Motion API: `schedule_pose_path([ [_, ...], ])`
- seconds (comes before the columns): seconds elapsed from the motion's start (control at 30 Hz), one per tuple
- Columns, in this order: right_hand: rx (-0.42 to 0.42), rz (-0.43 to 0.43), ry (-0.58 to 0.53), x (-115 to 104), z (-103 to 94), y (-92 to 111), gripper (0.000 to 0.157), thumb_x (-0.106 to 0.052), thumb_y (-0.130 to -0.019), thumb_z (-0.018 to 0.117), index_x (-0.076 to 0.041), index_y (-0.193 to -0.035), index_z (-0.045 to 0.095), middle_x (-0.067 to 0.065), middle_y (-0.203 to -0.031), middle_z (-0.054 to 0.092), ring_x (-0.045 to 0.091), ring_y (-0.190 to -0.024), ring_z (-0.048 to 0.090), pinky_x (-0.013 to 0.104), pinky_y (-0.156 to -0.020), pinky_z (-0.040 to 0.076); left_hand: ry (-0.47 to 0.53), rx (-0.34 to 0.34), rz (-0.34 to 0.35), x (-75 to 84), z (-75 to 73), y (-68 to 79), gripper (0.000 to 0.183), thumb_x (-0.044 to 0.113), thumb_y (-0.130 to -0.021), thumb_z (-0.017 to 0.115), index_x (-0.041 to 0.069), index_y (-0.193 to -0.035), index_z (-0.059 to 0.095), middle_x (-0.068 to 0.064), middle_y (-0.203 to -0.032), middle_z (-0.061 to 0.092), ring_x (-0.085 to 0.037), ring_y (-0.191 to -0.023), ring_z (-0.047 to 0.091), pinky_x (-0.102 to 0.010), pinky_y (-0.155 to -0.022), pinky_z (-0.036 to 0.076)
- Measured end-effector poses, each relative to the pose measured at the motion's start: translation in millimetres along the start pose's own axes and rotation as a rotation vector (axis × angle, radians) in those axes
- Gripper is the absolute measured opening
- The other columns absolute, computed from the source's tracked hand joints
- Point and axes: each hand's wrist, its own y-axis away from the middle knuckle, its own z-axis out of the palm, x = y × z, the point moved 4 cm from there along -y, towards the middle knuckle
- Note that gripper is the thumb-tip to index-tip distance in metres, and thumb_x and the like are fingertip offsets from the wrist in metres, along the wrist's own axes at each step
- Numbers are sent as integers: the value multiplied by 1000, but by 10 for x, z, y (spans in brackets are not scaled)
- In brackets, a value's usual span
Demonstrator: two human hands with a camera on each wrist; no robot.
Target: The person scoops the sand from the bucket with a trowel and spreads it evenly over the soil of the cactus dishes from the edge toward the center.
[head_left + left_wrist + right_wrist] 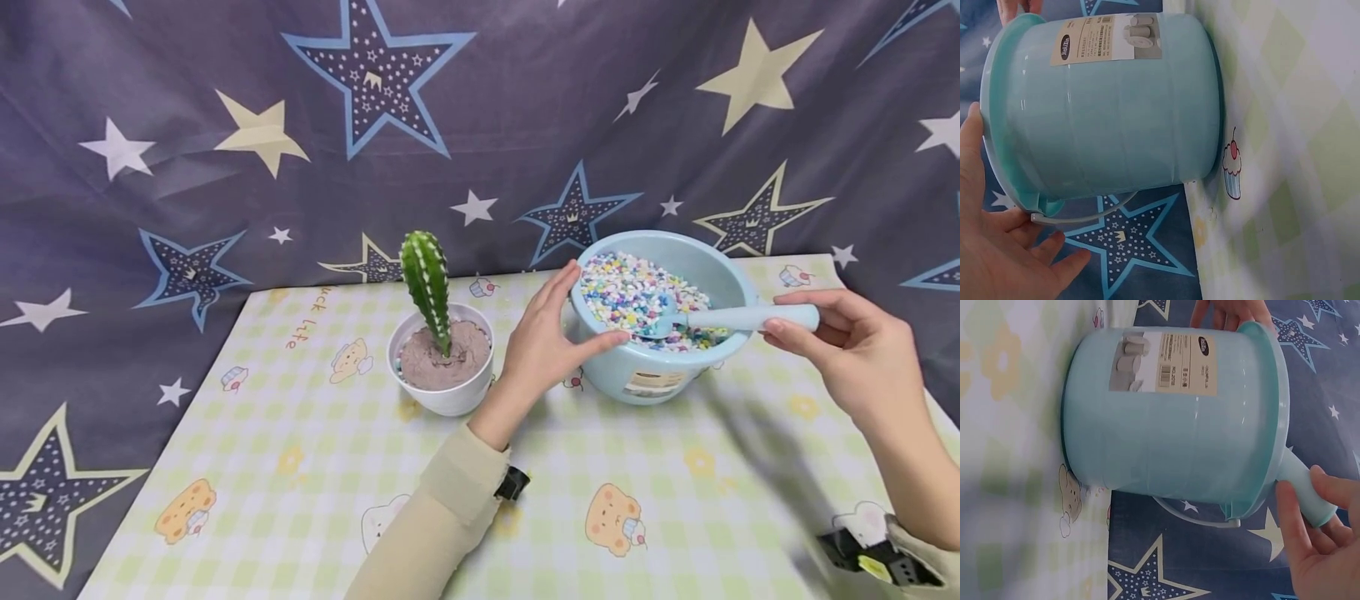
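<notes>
A light blue bucket [633, 375] stands at the back right, partly filled with small multicoloured pebbles [630, 287]. My left hand [536, 346] holds its left side, thumb at the front rim and fingers around the outside. In the left wrist view that hand [1000, 250] is by the rim and the bail handle [1088, 219]. My right hand [870, 350] grips the thick pale blue handle of a small shovel [750, 317], which lies across the right rim. The shovel's blade dips among the pebbles, partly buried. In the right wrist view, fingers and thumb pinch the handle [1307, 490].
Left of the bucket stands a white pot [446, 400] holding a green cactus [426, 287] upright in brownish soil. A checked cloth [300, 500] with cartoon prints covers the table. Behind its back edge hangs a dark curtain [525, 108] with stars.
</notes>
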Motion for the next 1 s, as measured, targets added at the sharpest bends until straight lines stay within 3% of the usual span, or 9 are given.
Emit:
schedule_pose_path([
  [0.1, 32, -9, 49, -10, 11, 43, 31, 6, -83, 75, 5, -113, 69, -9, -93, 77, 1, -73, 74, 14, -68, 59, -3, 0, 2, -3, 6, -1, 99, 59, -78, 78, 24, -157, 32, 12, -165, 26, -18, -152, 29, -49, -119, 36],
  [0.33, 149, -20, 345, -25, 24, 119, 33, 13, -82, 73, 2, -113, 71, -23, -87, 74, -7, -72, 71, 7, -68, 56, -4, 0, 5, -5, 5, -5, 99, 59, -78, 77, 24, -157, 31, 12, -165, 26, -17, -152, 29, -50, -120, 36],
  [0.43, 185, -6, 395, -26, 25, 119, 34, 13, -80, 74, 0, -112, 73, -26, -84, 73, -10, -71, 70, 5, -67, 54, -6, 1, 4, -7, 5, -8, 99, 59, -78, 77, 24, -157, 31, 13, -165, 26, -17, -152, 29, -49, -120, 36],
  [0.83, 253, 22, 395, -40, 28, 141, 34, 14, -79, 75, 2, -110, 73, -24, -80, 73, -9, -67, 69, 4, -65, 54, -13, -1, 1, 0, -3, -3, 98, 59, -78, 77, 25, -157, 32, 13, -165, 27, -15, -152, 28, -49, -120, 36],
  [1.0, 271, 8, 221, -20, 8, 162, 33, 19, -76, 73, 7, -107, 73, -13, -82, 76, -3, -69, 72, 8, -66, 56, -14, 0, -5, 2, -10, 3, 98, 60, -78, 77, 26, -157, 31, 13, -164, 27, -14, -152, 27, -49, -120, 36],
])
